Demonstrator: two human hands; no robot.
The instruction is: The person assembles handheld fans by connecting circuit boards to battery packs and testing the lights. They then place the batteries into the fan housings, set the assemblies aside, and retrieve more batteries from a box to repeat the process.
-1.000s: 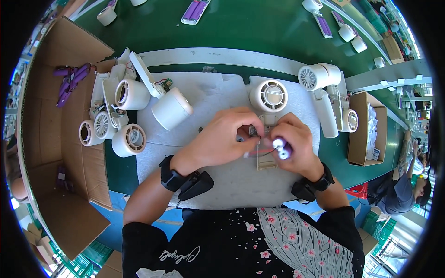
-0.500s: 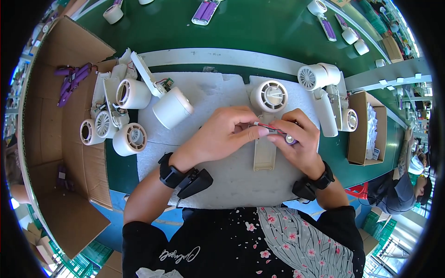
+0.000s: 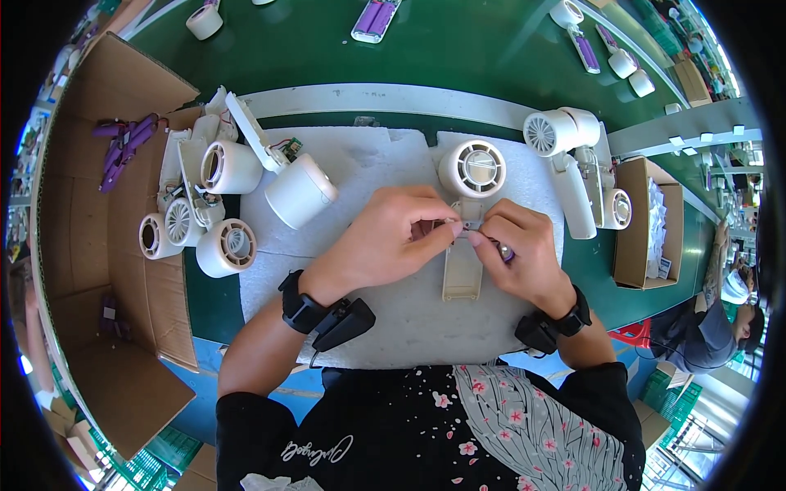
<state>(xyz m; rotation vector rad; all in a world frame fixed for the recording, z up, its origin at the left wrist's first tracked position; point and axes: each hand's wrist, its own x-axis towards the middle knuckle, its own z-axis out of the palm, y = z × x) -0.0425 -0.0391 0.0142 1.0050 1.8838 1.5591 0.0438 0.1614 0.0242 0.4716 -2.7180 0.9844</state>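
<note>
A cream handheld fan [image 3: 467, 214] lies on a white foam mat [image 3: 385, 303], round head away from me, its open handle [image 3: 463, 274] toward me. My left hand [image 3: 385, 237] and my right hand [image 3: 517, 252] meet over the neck of the fan, fingertips pinching a small part there. A purple cylinder [image 3: 506, 254] peeks out under my right fingers. Both wrists wear black bands.
Several cream fan heads and housings [image 3: 225, 200] lie at the mat's left edge. Assembled fans [image 3: 573, 155] stand at the right beside a cardboard box [image 3: 647, 225]. Purple cells [image 3: 123, 147] rest on cardboard at far left. A person sits at lower right.
My right hand has shifted left toward the fan's neck, and the purple cylinder is now mostly hidden under its fingers. Both hands' fingertips have closed together on the small part.
</note>
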